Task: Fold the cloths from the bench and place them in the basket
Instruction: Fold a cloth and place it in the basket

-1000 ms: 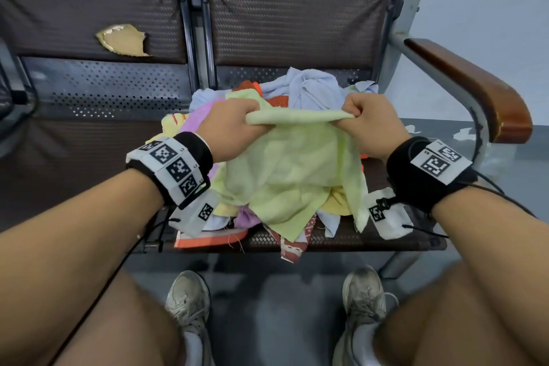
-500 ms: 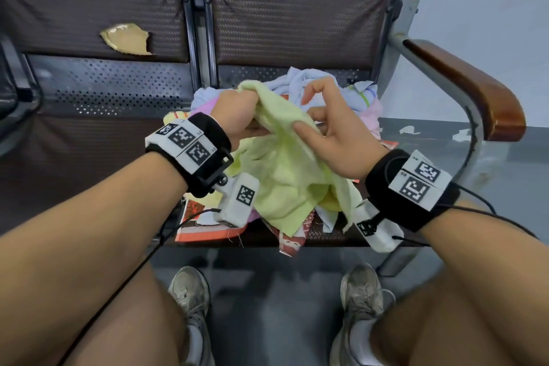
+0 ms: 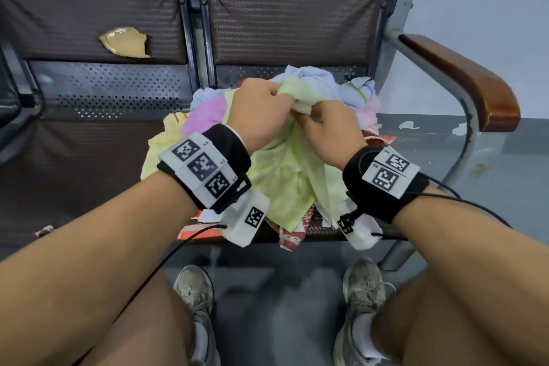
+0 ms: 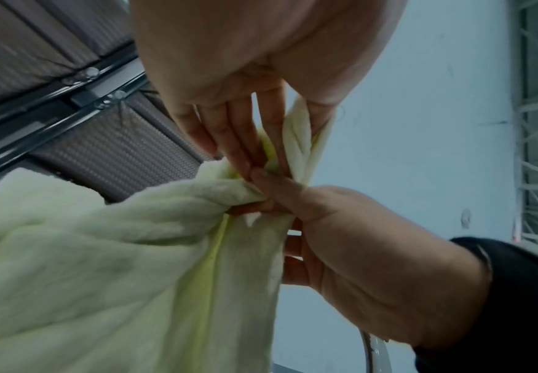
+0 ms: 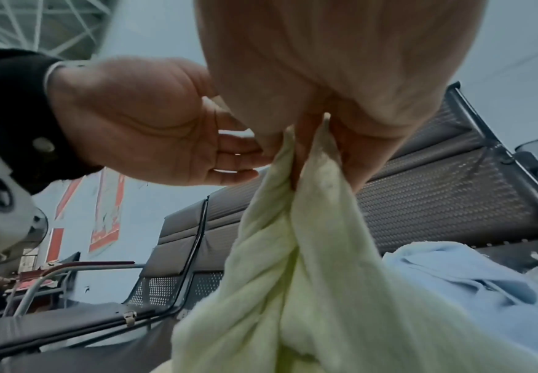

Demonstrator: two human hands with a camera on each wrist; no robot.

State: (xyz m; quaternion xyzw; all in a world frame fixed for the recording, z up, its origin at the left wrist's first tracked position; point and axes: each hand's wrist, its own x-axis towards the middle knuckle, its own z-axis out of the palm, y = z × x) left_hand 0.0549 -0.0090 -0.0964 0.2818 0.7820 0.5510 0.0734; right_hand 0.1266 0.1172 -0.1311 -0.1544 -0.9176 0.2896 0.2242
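- Shoes (image 3: 194, 291): two grey trainers on the grey floor (image 3: 276, 306), nearest the viewer, between the bare knees.
- Bands (image 3: 205, 169): a black band with white coded tags on each wrist; a thin black cable runs from each.
- Left hand (image 3: 258, 110): fingers curled, pinching the upper edge of the green cloth (image 3: 285, 175). In the left wrist view the fingers (image 4: 238, 141) lie along the gathered fabric, with the thumb on its far side.
- Right hand (image 3: 329, 131): touching the left hand, fingers curled and clamped on the same cloth just below the left hand's grip.
- Green cloth: pale yellow-green, bunched at the top where both hands meet, its lower part hanging in loose folds over the pile (image 3: 190, 122) toward the seat's front edge.
- Pile: crumpled cloths in yellow, pink, light blue, white and red print, lying on the right seat of the bench (image 3: 291, 24).
- Bench: brown woven backrests on a perforated metal frame; a tear (image 3: 124, 43) shows in the left backrest.
- Armrest (image 3: 463, 80): brown, on a metal bracket to the right of the pile, before a pale wall.
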